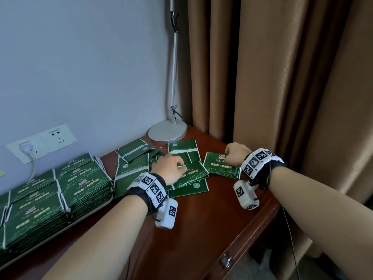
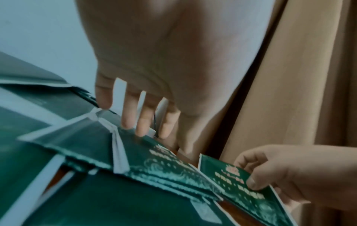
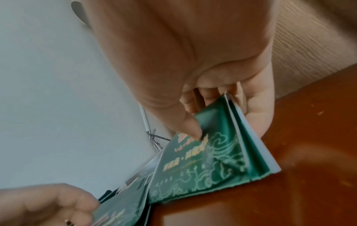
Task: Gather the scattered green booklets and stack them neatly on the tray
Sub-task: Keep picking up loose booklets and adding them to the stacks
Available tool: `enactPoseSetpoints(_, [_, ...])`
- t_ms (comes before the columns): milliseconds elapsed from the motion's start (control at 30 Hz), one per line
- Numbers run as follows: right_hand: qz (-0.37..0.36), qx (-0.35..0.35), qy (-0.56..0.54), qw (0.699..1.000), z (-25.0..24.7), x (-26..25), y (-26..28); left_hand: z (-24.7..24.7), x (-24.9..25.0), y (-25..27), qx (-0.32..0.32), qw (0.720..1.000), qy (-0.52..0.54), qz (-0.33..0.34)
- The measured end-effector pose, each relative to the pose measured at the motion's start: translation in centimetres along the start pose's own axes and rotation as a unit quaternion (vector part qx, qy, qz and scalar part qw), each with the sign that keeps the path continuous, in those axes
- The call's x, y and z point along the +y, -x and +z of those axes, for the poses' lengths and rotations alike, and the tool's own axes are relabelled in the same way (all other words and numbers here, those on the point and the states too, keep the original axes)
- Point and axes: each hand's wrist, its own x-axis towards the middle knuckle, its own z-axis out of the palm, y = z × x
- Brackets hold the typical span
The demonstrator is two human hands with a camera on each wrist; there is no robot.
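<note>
Several green booklets (image 1: 139, 166) lie scattered and overlapping on the brown desk. My left hand (image 1: 169, 168) rests on this pile; in the left wrist view its straight fingers (image 2: 142, 122) touch the top booklet (image 2: 154, 156) with their tips. To the right, my right hand (image 1: 235, 156) pinches the far edge of a single green booklet (image 1: 221, 167). The right wrist view shows its thumb (image 3: 191, 126) on the cover (image 3: 203, 160) and its fingers underneath. At the left stands the tray (image 1: 88, 214), with rows of stacked green booklets (image 1: 50, 188) on it.
A silver lamp base (image 1: 167, 131) stands at the desk's back corner, just behind the scattered booklets. Wall sockets (image 1: 40, 142) sit behind the tray. Brown curtains (image 1: 282, 77) hang on the right, past the desk edge (image 1: 262, 219).
</note>
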Motion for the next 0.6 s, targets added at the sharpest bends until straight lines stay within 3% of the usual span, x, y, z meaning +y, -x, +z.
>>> enactPoseSetpoints(100, [-0.011,0.036,-0.021,0.999,-0.1,0.4,0.4,0.8,0.2,0.4,-0.050,0.994,-0.087,-0.041])
enactPoseSetpoints(233, [-0.053,0.067,-0.095,0.992,0.2,0.4,0.7,1.2,0.6,0.8,-0.040,0.995,-0.071,-0.053])
enactPoseSetpoints(400, [-0.085,0.101,-0.175,0.976,0.4,-1.2,1.2,0.9,0.7,1.5,0.014,0.991,0.110,-0.070])
enactPoseSetpoints(600, [-0.132,0.137,-0.266,0.945,0.8,-5.3,1.8,-2.5,-1.4,4.0,0.119,0.930,0.337,-0.091])
